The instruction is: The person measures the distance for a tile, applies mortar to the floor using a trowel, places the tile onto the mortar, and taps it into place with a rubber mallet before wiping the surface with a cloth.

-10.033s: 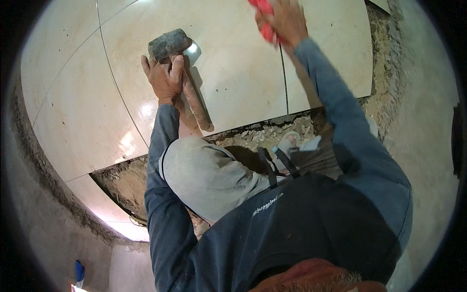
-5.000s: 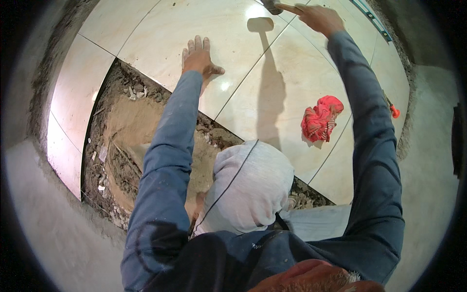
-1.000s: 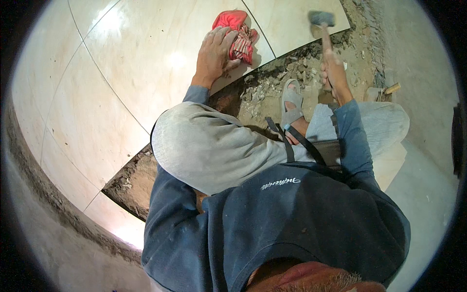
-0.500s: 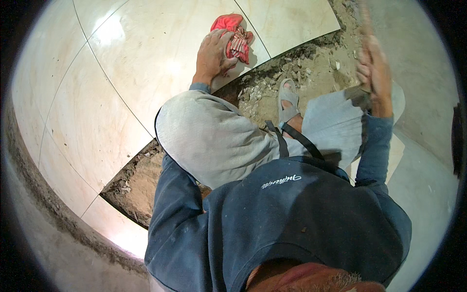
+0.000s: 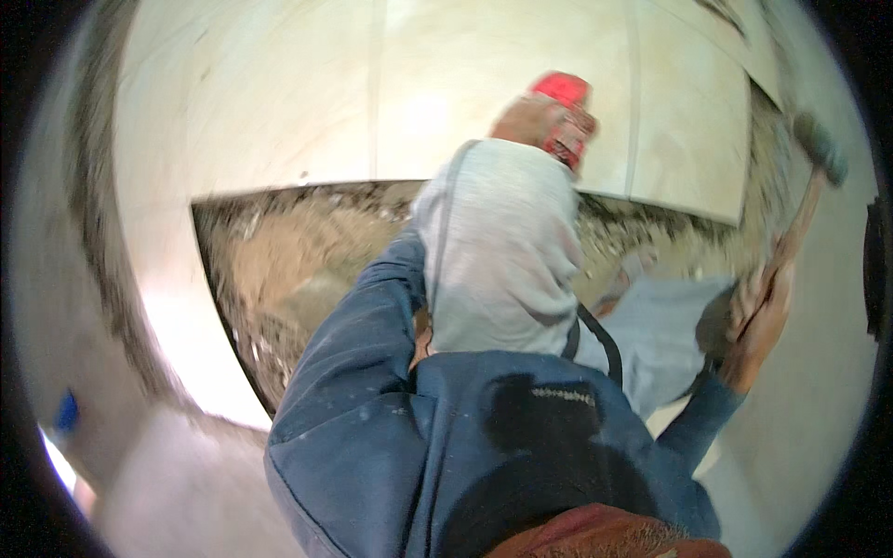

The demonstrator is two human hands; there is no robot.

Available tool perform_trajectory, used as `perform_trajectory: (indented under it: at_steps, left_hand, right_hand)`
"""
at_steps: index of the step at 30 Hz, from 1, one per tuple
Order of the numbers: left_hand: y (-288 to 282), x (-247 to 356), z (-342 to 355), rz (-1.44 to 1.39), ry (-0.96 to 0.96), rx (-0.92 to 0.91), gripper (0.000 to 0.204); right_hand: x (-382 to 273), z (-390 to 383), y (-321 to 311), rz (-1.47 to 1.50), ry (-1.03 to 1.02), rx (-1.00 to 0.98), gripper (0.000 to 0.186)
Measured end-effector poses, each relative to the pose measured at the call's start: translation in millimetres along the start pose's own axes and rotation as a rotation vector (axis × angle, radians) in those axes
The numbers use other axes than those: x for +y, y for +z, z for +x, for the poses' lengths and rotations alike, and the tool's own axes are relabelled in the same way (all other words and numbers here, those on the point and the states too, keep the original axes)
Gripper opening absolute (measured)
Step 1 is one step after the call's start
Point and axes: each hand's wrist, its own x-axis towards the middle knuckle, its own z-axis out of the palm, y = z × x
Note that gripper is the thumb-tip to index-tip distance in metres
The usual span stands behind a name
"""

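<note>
My left hand (image 5: 528,119), partly behind my raised knee, is closed on a red cloth (image 5: 562,89) with a striped patch. The cloth is over the pale floor tiles (image 5: 493,56); blur hides whether it touches them. Out to the right, my right hand (image 5: 765,312) grips the wooden handle of a mallet (image 5: 795,223). The mallet's dark, rounded head (image 5: 820,151) points up and away from me, over the grey surface at the right.
Below the tile edge lies a bed of sand and rubble (image 5: 316,246), with broken bits along the border. My knee in light grey trousers (image 5: 507,242) is in front. A grey wall-like surface (image 5: 819,372) runs along the right. Something small and blue (image 5: 67,411) shows at lower left.
My view has swung, so the tiles and sand bed appear turned. The mallet's head has come into sight, and my right hand appears lower in the picture. Both hands keep their holds.
</note>
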Motion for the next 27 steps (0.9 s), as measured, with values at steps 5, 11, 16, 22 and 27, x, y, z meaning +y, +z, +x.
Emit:
perform_trajectory:
  at_steps: [5, 11, 16, 22, 27]
  left_hand:
    - [7, 9, -50, -0.115, 0.043, 0.403, 0.071]
    - [13, 8, -48, -0.103, 0.019, 0.422, 0.064]
    - [18, 7, -56, -0.094, -0.019, 0.448, 0.064]
    - [20, 5, -55, -0.116, 0.012, 0.471, 0.064]
    - [28, -4, -44, -0.119, 0.035, 0.519, 0.064]
  right_hand:
    - [55, 28, -30, -1.063, -0.465, -0.37, 0.041]
    - [57, 28, 19, -1.703, -0.677, -0.926, 0.041]
    - [88, 39, 21, -1.926, -0.681, -1.002, 0.042]
    - [89, 43, 13, -1.872, -0.672, -0.871, 0.042]
    - [72, 40, 13, -1.555, -0.59, -0.898, 0.037]
